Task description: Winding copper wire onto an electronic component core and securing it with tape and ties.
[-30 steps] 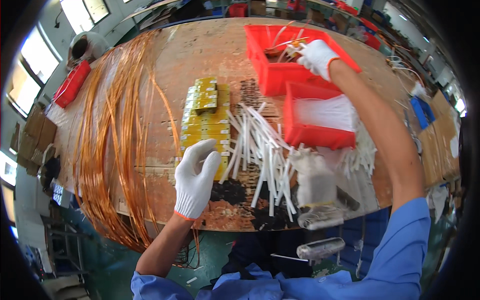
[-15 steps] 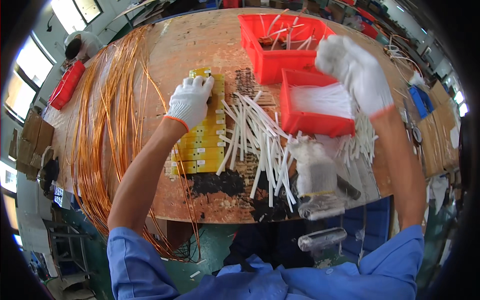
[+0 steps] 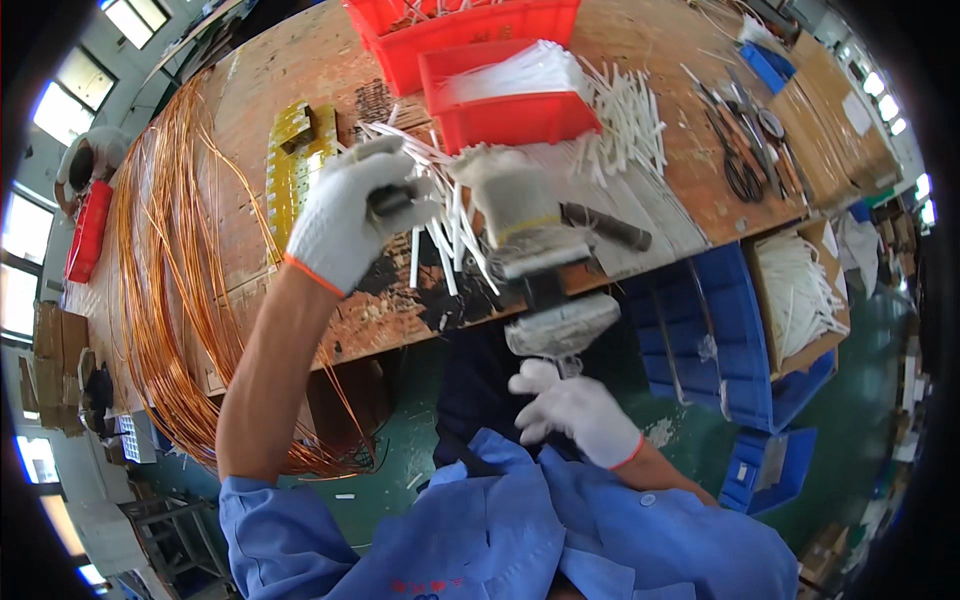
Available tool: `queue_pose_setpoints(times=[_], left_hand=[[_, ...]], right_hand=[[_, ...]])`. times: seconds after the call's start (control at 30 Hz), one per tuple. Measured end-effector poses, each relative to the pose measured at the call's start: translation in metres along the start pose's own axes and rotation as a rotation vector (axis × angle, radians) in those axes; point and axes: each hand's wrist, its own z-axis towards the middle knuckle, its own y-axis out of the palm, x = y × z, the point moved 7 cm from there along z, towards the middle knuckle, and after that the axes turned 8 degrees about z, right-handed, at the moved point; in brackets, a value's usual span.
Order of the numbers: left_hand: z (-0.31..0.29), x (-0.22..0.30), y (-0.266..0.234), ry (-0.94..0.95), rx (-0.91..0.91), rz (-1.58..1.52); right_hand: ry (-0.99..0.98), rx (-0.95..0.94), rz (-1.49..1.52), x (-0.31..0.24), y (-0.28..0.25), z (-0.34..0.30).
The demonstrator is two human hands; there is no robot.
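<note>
My left hand, in a white knitted glove with an orange cuff, is raised over the near part of the table. Its fingers are closed round a small dark piece whose kind I cannot make out. Behind it lies a row of yellow film-wrapped pieces. My right hand, gloved alike, is low by the table's front edge with its fingers apart. It is just below a plastic-wrapped part of a cloth-covered device. Whether they touch is unclear.
Copper-coloured wires hang over the table's left side. White tubes lie loose mid-table. Red bins stand behind. Scissors and other tools lie at right. Below are a blue crate and a carton of white tubes.
My left hand has left the yellow pieces and come nearer with the dark piece in it. My right hand has dropped from the red bins to the front edge. The view has swung right.
</note>
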Motion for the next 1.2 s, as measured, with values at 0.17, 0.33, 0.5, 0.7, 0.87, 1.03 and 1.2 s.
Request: queue_pose_setpoints(times=[0.17,0.33,0.5,0.7,0.87,1.03,1.2], left_hand=[[-0.054,-0.010,0.083,-0.014,-0.311,-0.380],[-0.082,0.001,0.119,0.216,-0.146,0.219],[-0.095,-0.008,0.125,0.258,-0.067,0.571],[-0.095,-0.022,0.123,0.378,0.054,0.768],[-0.098,-0.028,0.121,0.386,0.113,0.755],[-0.089,-0.034,0.120,0.389,0.118,0.728],[-0.093,-0.035,0.115,0.388,0.134,0.679]], right_hand=[[-0.602,0.182,0.000,-0.064,0.002,-0.042],[-0.727,0.013,-0.751,-0.026,0.056,-0.037],[-0.467,0.004,0.250,0.015,0.027,0.014],[-0.489,0.049,0.009,0.005,-0.004,0.020],[-0.760,0.343,-0.389,-0.006,-0.030,0.005],[-0.999,-0.352,-0.803,0.000,0.089,-0.052],[-1.072,0.001,-0.630,-0.070,0.073,-0.084]])
